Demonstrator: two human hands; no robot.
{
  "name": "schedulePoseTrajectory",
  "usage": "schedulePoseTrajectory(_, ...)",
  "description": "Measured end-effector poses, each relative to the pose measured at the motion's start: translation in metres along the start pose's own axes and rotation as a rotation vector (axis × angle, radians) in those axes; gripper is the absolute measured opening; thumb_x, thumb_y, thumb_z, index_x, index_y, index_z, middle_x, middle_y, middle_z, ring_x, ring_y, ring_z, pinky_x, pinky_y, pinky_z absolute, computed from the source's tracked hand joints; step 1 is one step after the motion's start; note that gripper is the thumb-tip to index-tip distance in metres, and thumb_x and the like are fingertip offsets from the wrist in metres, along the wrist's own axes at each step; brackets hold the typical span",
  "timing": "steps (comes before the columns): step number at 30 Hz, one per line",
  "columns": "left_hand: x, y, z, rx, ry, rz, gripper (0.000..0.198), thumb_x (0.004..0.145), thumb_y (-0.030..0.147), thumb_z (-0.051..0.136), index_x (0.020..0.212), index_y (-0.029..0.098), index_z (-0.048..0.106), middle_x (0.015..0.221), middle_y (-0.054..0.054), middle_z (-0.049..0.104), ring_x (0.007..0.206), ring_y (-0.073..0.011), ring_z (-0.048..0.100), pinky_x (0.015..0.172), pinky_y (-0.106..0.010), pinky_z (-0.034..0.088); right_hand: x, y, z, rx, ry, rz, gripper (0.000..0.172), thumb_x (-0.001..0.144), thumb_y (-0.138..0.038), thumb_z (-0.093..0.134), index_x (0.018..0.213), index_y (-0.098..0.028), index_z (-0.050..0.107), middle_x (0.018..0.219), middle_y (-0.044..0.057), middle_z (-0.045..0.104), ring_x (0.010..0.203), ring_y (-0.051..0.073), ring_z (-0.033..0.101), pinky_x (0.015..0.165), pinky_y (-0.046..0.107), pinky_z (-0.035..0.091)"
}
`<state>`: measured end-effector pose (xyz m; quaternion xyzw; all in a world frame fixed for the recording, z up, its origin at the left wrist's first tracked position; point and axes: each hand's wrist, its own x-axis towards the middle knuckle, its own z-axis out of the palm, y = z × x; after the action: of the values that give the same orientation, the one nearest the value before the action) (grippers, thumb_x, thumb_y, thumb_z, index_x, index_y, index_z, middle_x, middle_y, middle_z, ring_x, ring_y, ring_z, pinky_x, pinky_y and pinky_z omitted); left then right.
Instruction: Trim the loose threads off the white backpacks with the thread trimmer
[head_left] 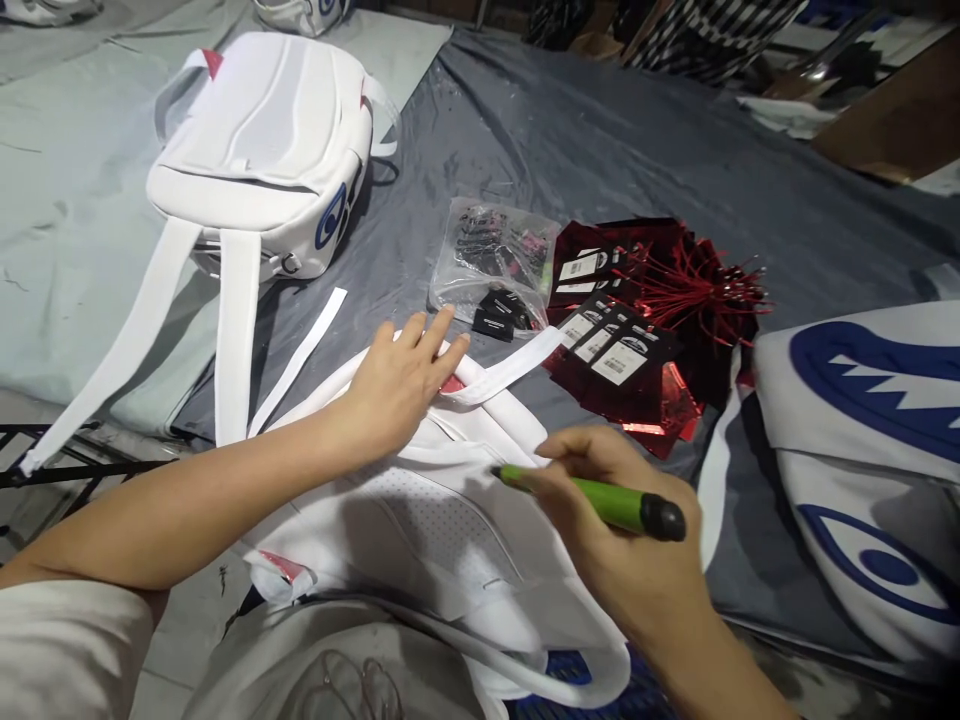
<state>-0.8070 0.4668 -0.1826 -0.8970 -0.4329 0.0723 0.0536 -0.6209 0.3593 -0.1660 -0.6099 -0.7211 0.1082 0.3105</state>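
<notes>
A white backpack [442, 520] lies close to my body, its dotted mesh panel facing up. My left hand [397, 385] rests on its far part with the fingers spread, beside a red tab and a white strap. In my right hand [622, 510] is a green pen [600, 503] with a black tip and a black end. The pen points left at the backpack's white fabric, its tip just above or touching the surface; I cannot tell which.
Another white backpack [262, 150] with long straps stands at the far left. Beyond my hands are a clear plastic bag [491, 260] of black labels, red foil tags [637, 320] with red cords, and a loose white strip [300, 350]. A blue-patterned white backpack [862, 450] sits at right.
</notes>
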Motion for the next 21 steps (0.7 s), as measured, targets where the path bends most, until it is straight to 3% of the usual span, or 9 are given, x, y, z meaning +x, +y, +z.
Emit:
schedulePoseTrajectory(4,-0.002,-0.002,-0.002,-0.004,-0.001,0.011,0.08,0.087,0.027,0.062,0.155,0.019,0.021,0.165,-0.017,0.007,0.144,-0.0372,0.025,0.1,-0.048,0.039,0.007,0.008,0.021,0.386,-0.211,0.071,0.021,0.089,-0.041,0.068,0.1,-0.023,0.07,0.099,0.003,0.074,0.089,0.018,0.07,0.08,0.028,0.053)
schedulePoseTrajectory(6,-0.002,-0.003,-0.004,0.003,0.008,0.025,0.081,0.086,0.027,0.063,0.155,0.019,0.022,0.165,-0.017,0.007,0.143,-0.0366,0.028,0.097,-0.047,0.041,0.01,0.015,0.029,0.443,-0.315,0.103,0.024,0.087,-0.038,0.071,0.105,-0.023,0.072,0.105,0.004,0.074,0.097,0.021,0.069,0.089,0.033,0.053)
schedulePoseTrajectory(10,-0.002,-0.005,-0.005,-0.001,0.006,0.029,0.08,0.085,0.027,0.062,0.155,0.02,0.023,0.165,-0.016,0.01,0.142,-0.0355,0.03,0.098,-0.045,0.041,0.014,0.023,0.029,0.402,-0.419,0.094,0.031,0.086,-0.038,0.072,0.113,-0.024,0.071,0.112,0.006,0.072,0.101,0.024,0.068,0.091,0.037,0.053)
schedulePoseTrajectory(14,-0.001,-0.005,-0.004,-0.017,-0.001,0.028,0.08,0.085,0.025,0.061,0.155,0.019,0.022,0.165,-0.016,0.009,0.143,-0.0353,0.028,0.099,-0.046,0.041,0.013,0.02,0.031,0.352,-0.382,0.003,0.026,0.092,-0.032,0.064,0.116,-0.023,0.07,0.112,0.006,0.072,0.103,0.022,0.066,0.092,0.037,0.052)
schedulePoseTrajectory(21,-0.001,-0.007,0.002,-0.043,0.036,0.047,0.074,0.087,0.02,0.056,0.154,0.018,0.025,0.165,-0.017,0.01,0.143,-0.0361,0.029,0.097,-0.047,0.042,0.009,0.013,0.049,0.155,-0.249,-0.139,0.021,0.09,-0.025,0.064,0.11,-0.021,0.07,0.104,0.006,0.073,0.096,0.024,0.067,0.086,0.04,0.05)
